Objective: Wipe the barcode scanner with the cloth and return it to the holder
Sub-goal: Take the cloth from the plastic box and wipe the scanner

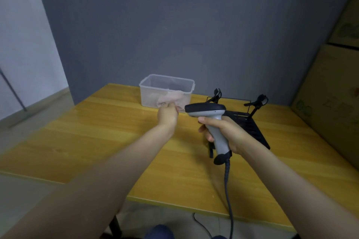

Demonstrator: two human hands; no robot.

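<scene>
My right hand grips the handle of a grey barcode scanner with a black head, held above the yellow table. Its dark cable hangs down over the table's front edge. My left hand is closed on a pale pink cloth that drapes over the front wall of a clear plastic box. The black holder, a flat slotted base with two clip arms, lies behind my right hand, partly hidden by it.
Cardboard boxes are stacked along the right side of the table. A grey wall stands right behind the table. The table's front edge runs close to my body, with my knees below it.
</scene>
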